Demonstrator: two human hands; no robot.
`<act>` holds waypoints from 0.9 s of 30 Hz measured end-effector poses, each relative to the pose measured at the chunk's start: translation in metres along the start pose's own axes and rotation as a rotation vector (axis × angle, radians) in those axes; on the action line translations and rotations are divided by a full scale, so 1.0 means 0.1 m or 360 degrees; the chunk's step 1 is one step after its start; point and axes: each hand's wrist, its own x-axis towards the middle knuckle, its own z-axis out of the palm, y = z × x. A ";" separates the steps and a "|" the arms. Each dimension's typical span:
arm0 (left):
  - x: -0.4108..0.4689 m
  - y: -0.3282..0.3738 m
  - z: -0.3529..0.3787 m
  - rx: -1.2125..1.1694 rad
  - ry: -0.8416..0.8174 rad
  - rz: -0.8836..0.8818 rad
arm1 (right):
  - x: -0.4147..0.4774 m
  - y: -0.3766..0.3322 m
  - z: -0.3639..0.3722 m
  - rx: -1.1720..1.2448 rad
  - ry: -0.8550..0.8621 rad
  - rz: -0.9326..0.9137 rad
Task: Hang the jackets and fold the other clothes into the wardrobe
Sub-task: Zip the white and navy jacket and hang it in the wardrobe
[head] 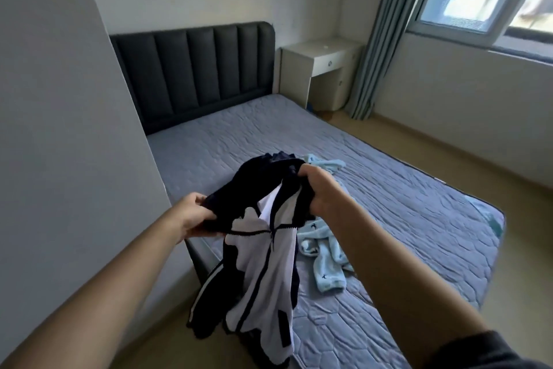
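Gripping the jacket (260,252) at nine and three o'clock, the left hand (191,214) and right hand (317,192) spread it open, probably for hanging.

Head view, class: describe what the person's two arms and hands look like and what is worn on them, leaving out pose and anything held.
The left hand and right hand are bare: no gloves, watch or rings show. The left forearm is uncovered to the frame's edge. The right forearm is bare up to a dark sleeve at the lower right corner.
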 end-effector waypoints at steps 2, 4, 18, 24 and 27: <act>0.05 0.00 -0.07 0.0569 0.0009 -0.0024 | -0.10 -0.04 0.09 -0.0007 -0.0041 -0.0050; 0.04 0.09 -0.04 0.1046 0.0031 0.0006 | -0.18 -0.09 0.15 -0.0044 -0.0059 -0.0092; -0.25 0.48 0.21 -0.0587 -0.0236 -0.0073 | -0.09 -0.55 -0.31 -0.0328 0.0076 -0.0363; -0.59 0.52 -0.21 -0.0628 -0.0247 0.0001 | 0.04 -0.22 -0.13 -0.0967 -0.0056 -0.0651; -0.76 0.41 -0.49 -0.0741 -0.0174 0.0057 | 0.00 -0.09 0.04 -0.1144 -0.0249 -0.0690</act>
